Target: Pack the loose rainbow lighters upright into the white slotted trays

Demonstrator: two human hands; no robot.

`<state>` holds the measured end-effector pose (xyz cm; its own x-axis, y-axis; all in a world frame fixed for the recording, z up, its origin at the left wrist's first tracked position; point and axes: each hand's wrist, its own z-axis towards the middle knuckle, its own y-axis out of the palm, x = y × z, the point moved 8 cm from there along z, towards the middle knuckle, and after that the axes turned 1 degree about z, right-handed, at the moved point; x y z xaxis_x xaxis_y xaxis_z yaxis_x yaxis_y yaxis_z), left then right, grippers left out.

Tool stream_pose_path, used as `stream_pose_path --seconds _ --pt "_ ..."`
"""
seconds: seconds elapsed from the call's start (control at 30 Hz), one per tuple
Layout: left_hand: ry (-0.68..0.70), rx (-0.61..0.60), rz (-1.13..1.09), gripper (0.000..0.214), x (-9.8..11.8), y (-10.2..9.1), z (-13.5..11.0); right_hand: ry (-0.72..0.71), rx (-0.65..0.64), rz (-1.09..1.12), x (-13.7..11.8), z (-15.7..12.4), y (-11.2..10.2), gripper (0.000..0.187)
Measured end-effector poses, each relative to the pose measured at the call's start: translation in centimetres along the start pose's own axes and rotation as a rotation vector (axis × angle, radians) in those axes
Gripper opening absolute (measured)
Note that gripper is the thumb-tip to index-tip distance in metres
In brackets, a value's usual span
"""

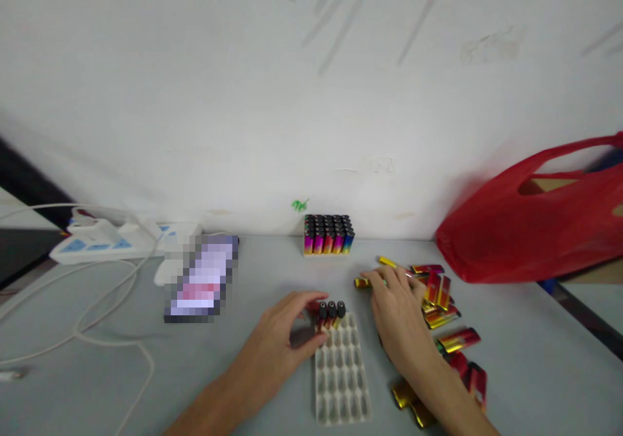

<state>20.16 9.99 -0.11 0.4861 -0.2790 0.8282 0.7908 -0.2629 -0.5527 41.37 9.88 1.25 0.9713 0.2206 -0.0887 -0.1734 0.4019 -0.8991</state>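
Observation:
My left hand [280,335] curves around the left side of the far end of a white tray [343,379], thumb and fingers apart. Three black-topped lighters [331,313] stand upright in the tray's far row, beside those fingertips. The tray's other oval pockets show no lighters. My right hand [396,300] is bent over the loose pile, its fingers closed on a gold lighter [363,283] whose end pokes out to the left. Its far end is hidden under the fingers. More red and gold lighters [438,292] lie scattered beside and beneath my right hand and forearm.
A full block of upright lighters [329,236] stands against the wall [272,98]. To the right slumps a red bag [530,222]. On the left are a blurred-out phone [204,277], a white power strip [102,248] and loose white cables [111,340].

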Motion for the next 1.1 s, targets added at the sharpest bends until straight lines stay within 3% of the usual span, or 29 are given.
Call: stream_pose_path --seconds 0.27,0.6,0.73,0.93,1.1 --pt "0.026 0.012 0.029 0.047 0.2 -0.1 0.0 -0.094 -0.102 0.215 -1.5 -0.2 0.9 0.042" --pt "0.034 0.006 0.024 0.05 0.0 0.1 0.0 0.035 -0.003 0.767 -2.0 0.7 -2.4 0.032" --pt "0.036 0.005 0.019 0.048 -0.1 0.0 0.0 0.262 0.038 1.015 -0.7 0.7 -2.0 0.021" --pt "0.034 -0.002 0.019 0.049 -0.1 0.1 -0.2 0.608 0.025 1.448 1.3 0.1 0.2 0.033" --pt "-0.002 -0.002 0.011 0.048 -0.2 0.1 -0.1 0.727 0.082 1.695 1.4 0.0 0.6 0.039"
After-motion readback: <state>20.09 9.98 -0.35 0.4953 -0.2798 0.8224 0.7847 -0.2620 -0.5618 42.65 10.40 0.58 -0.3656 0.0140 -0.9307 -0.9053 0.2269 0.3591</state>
